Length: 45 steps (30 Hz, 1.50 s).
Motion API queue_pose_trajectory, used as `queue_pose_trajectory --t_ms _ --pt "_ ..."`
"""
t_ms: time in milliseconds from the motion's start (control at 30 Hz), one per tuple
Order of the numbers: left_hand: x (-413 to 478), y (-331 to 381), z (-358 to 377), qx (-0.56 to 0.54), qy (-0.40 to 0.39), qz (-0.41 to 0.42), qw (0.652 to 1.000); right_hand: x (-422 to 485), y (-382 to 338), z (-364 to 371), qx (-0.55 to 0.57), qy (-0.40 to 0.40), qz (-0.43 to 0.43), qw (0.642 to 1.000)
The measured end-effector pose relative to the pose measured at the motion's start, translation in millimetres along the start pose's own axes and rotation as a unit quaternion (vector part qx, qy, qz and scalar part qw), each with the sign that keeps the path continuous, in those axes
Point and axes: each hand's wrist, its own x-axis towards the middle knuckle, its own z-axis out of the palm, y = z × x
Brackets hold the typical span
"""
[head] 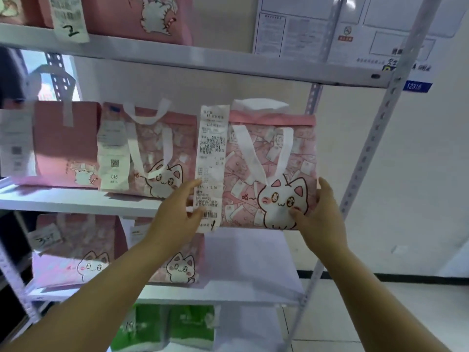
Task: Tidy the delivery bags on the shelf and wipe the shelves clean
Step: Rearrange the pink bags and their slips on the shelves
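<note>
Both sides of the pink bag (269, 174) are clasped, left grip (177, 212) and right grip (322, 214) curled round its lower edges at the right end of the middle shelf (76, 199); tidying seems underway, wiping not yet begun, no cloth visible

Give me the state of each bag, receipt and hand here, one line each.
Right bag: upright, held at both lower edges, front handle hanging down.
Long receipt: hanging flat down the bag's left side.
Left hand: holds the bag's left edge.
Right hand: holds the bag's right edge.
Middle bag: standing upright on the shelf.
</note>
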Motion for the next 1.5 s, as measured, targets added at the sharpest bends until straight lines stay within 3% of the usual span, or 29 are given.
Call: queue_pose_trajectory --t_ms 600,800,1000,1233,1500 --pt "87 -43 70 0.037 0.007 -0.117 0.992 117 66 76 0.085 -0.110 0.031 0.990" --pt "90 -34 69 0.081 0.059 -0.100 0.990 126 63 63 0.028 -0.073 0.020 0.997" --pt "84 -11 52 0.162 0.104 -0.018 0.981 116 32 34 -0.003 0.014 -0.112 0.994" --pt "73 30 12 0.183 0.149 0.085 0.968 99 -23 28 -0.007 -0.005 -0.261 0.965" --pt "73 56 -72 0.241 0.206 0.103 0.943 97 -114 46 -0.036 -0.040 -0.397 0.916"
